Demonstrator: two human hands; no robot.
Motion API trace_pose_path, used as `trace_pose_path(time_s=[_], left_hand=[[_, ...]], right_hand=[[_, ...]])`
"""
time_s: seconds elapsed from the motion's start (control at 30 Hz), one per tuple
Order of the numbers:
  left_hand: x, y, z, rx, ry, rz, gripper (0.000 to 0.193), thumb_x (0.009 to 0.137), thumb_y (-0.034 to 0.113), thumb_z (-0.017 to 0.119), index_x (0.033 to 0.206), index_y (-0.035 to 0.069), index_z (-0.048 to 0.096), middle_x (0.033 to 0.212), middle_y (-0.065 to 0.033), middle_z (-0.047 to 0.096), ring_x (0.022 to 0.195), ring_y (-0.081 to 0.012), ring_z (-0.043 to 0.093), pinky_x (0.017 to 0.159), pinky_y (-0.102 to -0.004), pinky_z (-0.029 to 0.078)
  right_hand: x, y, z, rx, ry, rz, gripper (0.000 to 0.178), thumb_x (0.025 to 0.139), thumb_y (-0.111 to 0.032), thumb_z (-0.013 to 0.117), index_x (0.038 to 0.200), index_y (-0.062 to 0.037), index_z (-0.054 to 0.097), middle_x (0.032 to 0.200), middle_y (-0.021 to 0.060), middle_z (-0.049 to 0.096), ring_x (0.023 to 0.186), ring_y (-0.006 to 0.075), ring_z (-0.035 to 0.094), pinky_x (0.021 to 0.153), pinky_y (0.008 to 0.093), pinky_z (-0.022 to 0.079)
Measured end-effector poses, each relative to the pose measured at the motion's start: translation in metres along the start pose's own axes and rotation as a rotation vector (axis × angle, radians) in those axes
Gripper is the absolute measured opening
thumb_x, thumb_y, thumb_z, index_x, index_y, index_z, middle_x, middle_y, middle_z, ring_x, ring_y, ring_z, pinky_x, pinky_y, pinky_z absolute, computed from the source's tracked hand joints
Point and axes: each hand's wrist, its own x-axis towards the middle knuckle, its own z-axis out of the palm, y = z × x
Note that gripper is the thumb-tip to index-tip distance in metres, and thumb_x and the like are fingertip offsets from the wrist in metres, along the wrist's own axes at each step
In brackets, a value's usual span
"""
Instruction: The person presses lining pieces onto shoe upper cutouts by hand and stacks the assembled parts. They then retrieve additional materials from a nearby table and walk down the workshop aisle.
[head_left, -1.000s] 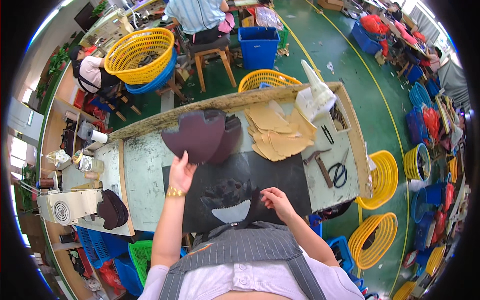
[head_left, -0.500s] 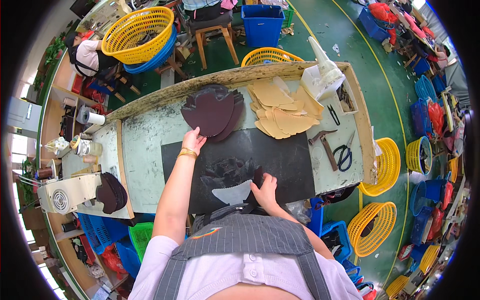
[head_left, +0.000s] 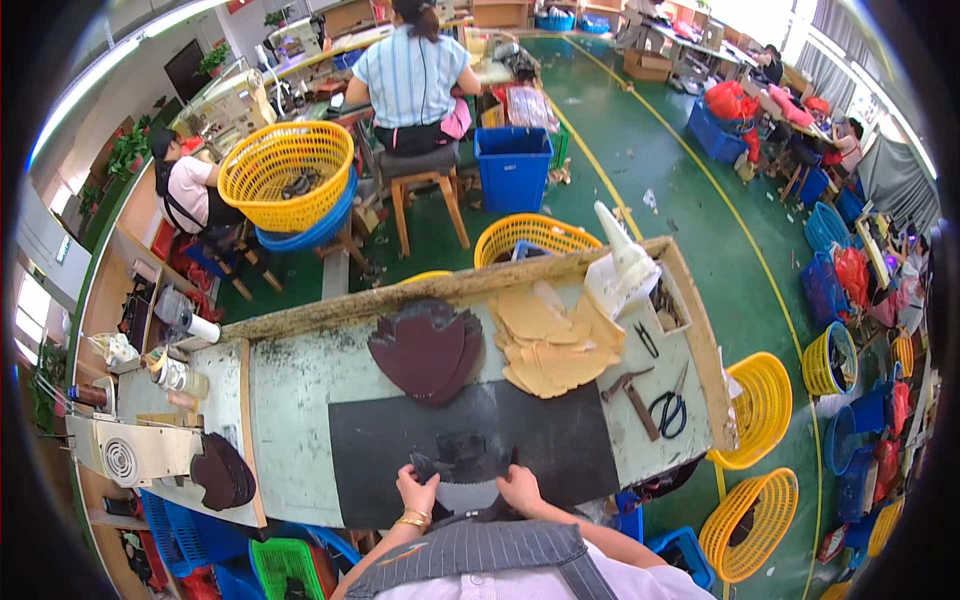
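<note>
Both my hands are at the near edge of a black mat [head_left: 370,450]. My left hand [head_left: 416,492] is closed, thumb and fingers pinching the corner of a dark cut piece [head_left: 427,466]. My right hand [head_left: 518,489] is also closed, around something small and dark that I cannot make out. Between them lies a pale grey piece [head_left: 470,497] with a toothed edge, its near part hidden by my apron. Just beyond are dark, shiny pieces [head_left: 470,452] on the mat. Past the mat rests a stack of maroon scalloped pieces [head_left: 420,352].
Tan cut pieces [head_left: 555,345] lie beside the maroon stack. To the right are a hammer [head_left: 638,408], black-handled scissors [head_left: 668,412] and a white cone [head_left: 625,255]. A cream machine [head_left: 130,450] stands left. A raised wooden rim [head_left: 330,308] edges the table; yellow baskets [head_left: 752,412] stand right.
My left hand has left the maroon stack and come back to the near edge of the mat, beside the pale grey piece. The view has tilted up, showing more of the room.
</note>
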Motion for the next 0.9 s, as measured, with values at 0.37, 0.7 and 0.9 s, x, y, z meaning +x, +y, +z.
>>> trace_pose_path(time_s=[0.37,0.7,0.9], left_hand=[[0.024,-0.026,0.008,-0.128,-0.164,-0.196,0.061,0.064,0.038,0.081,0.097,-0.007,0.058,0.093,-0.0195,0.063,0.085,-0.0255,0.062,0.075,-0.0345,0.049],[0.000,0.013,-0.011,-0.666,-0.249,-0.287,0.028,0.075,0.016,0.076,0.092,-0.001,0.061,0.087,-0.0093,0.064,0.076,-0.0199,0.062,0.068,-0.0342,0.051],[0.001,0.050,-0.023,-1.026,-0.308,-0.282,0.018,0.081,0.007,0.069,0.096,0.001,0.060,0.089,-0.0072,0.064,0.080,-0.0190,0.062,0.074,-0.0350,0.051]], right_hand=[[0.012,0.006,-0.011,0.029,-0.088,0.028,0.034,0.070,-0.027,0.064,0.080,0.0053,0.058,0.080,0.0264,0.059,0.082,0.0401,0.057,0.076,0.0454,0.047],[0.021,-0.004,-0.011,-0.016,-0.208,-0.123,0.038,0.075,-0.029,0.066,0.081,0.0066,0.057,0.077,0.0213,0.061,0.076,0.0301,0.061,0.069,0.0382,0.046],[0.019,-0.039,-0.014,0.534,-0.038,-0.027,0.020,0.078,-0.014,0.067,0.078,0.0010,0.054,0.068,0.0013,0.049,0.066,0.0100,0.045,0.058,0.0277,0.039]])
